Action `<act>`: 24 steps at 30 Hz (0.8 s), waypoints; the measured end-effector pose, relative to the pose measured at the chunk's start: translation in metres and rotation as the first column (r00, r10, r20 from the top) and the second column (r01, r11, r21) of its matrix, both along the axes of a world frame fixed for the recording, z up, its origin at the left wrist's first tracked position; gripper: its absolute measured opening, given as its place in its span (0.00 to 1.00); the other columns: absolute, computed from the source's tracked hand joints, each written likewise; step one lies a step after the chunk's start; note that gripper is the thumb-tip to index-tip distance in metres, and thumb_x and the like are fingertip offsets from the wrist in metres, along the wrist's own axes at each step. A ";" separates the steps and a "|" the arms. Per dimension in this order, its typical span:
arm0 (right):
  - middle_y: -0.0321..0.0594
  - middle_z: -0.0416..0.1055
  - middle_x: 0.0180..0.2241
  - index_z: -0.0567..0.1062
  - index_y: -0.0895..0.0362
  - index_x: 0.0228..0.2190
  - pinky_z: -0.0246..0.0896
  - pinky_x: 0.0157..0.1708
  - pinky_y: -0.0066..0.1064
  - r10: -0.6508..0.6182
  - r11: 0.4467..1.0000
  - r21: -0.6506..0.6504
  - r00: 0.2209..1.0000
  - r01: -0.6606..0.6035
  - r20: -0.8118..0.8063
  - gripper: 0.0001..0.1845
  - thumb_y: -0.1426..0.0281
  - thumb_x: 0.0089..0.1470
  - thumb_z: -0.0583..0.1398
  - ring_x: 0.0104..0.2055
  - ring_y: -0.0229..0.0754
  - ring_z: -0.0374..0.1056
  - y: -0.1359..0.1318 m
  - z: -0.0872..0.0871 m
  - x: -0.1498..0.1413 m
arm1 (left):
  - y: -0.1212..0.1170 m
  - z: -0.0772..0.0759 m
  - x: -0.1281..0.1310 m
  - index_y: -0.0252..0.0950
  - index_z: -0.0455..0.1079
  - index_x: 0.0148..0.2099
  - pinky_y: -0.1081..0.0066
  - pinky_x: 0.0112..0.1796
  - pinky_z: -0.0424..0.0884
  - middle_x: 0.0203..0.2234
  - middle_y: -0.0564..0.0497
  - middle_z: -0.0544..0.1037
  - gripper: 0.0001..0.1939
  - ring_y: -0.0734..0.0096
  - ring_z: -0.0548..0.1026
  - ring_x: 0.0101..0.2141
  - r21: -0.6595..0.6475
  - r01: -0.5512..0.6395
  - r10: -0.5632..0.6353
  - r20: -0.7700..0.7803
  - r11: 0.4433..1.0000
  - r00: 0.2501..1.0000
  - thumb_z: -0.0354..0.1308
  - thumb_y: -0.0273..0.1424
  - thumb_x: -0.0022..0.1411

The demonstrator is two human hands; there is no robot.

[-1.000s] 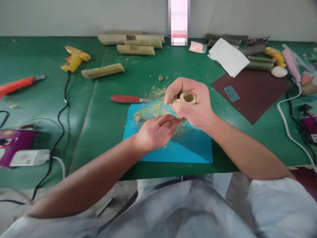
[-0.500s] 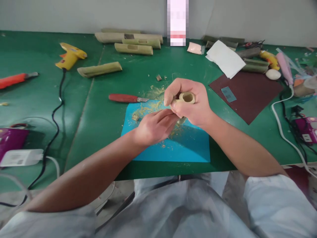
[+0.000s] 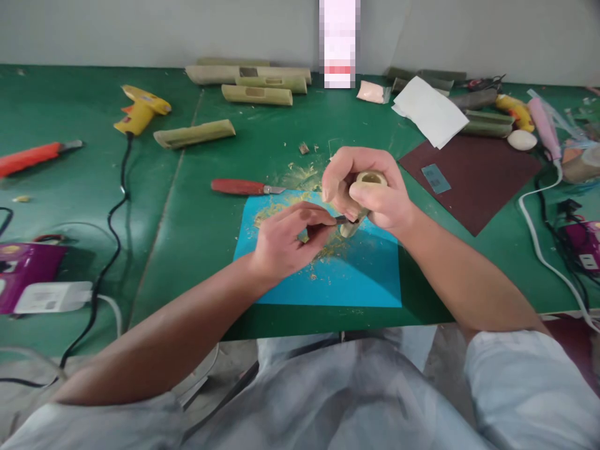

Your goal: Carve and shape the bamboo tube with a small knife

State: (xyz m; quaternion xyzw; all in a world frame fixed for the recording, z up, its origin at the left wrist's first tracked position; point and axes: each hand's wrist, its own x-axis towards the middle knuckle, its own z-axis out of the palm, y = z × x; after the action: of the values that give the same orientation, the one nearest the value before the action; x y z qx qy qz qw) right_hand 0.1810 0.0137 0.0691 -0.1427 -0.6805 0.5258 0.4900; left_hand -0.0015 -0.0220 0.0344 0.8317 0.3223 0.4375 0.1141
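Note:
My right hand (image 3: 375,187) is wrapped round a short bamboo tube (image 3: 349,230), which stands tilted with its hollow upper end facing me. The fingers cover most of the tube's middle. My left hand (image 3: 293,240) pinches a small dark strip (image 3: 345,220) between thumb and fingertips, and the strip's far end meets the side of the tube at a notch or opening. What the strip is made of, I cannot tell. Below both hands lies a blue sheet (image 3: 328,287) strewn with bamboo shavings. A red-handled knife (image 3: 244,187) rests at the sheet's upper left edge.
Several cut bamboo pieces (image 3: 257,95) lie along the back, and another piece (image 3: 194,134) sits nearer on the left. A yellow glue gun (image 3: 143,111) trails a black cord. On the right are a dark red sheet (image 3: 473,187), white paper (image 3: 429,112) and a white cable (image 3: 532,231).
My left hand has drawn slightly away from the tube, exposing the pinched dark strip. The tube and my right hand have shifted a little to the right, and the view has moved slightly.

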 end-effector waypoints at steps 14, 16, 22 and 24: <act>0.34 0.70 0.26 0.74 0.59 0.27 0.60 0.27 0.27 0.013 0.996 -0.084 1.000 -0.013 0.001 0.07 0.73 0.46 0.56 0.28 0.33 0.64 -0.006 0.009 -0.003 | 0.004 -0.008 -0.002 0.38 0.76 0.46 0.72 0.44 0.80 0.41 0.49 0.83 0.07 0.71 0.82 0.41 0.115 0.112 -0.097 -0.131 0.987 0.987 0.58 0.29 0.69; 0.35 0.70 0.26 0.74 0.59 0.26 0.61 0.28 0.27 0.009 0.997 -0.078 1.000 -0.011 -0.020 0.07 0.73 0.45 0.55 0.29 0.34 0.65 -0.006 0.010 -0.005 | 0.004 -0.006 -0.003 0.39 0.76 0.47 0.73 0.44 0.80 0.41 0.49 0.83 0.07 0.71 0.82 0.41 0.133 0.154 -0.134 -0.148 0.979 0.980 0.57 0.27 0.69; 0.32 0.64 0.22 0.69 0.54 0.22 0.58 0.24 0.28 -0.030 0.996 -0.079 0.999 0.029 -0.011 0.04 0.73 0.44 0.55 0.24 0.34 0.59 -0.007 0.008 -0.006 | 0.005 -0.007 -0.003 0.38 0.75 0.47 0.74 0.40 0.79 0.40 0.48 0.82 0.08 0.71 0.82 0.38 0.174 0.147 -0.109 -0.210 0.974 0.972 0.56 0.26 0.69; 0.30 0.62 0.20 0.67 0.53 0.22 0.55 0.23 0.29 -0.042 0.994 -0.106 0.999 0.041 -0.013 0.04 0.74 0.45 0.56 0.23 0.34 0.56 -0.006 0.007 -0.005 | 0.006 -0.010 -0.001 0.38 0.75 0.47 0.74 0.39 0.79 0.41 0.49 0.82 0.08 0.72 0.82 0.38 0.164 0.145 -0.110 -0.202 0.976 0.973 0.55 0.28 0.70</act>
State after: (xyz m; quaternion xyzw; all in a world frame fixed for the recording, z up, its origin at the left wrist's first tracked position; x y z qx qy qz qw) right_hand 0.1758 0.0073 0.0757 -0.1786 -0.6450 0.5517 0.4977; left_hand -0.0023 -0.0160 0.0243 0.8958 0.2373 0.3742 0.0361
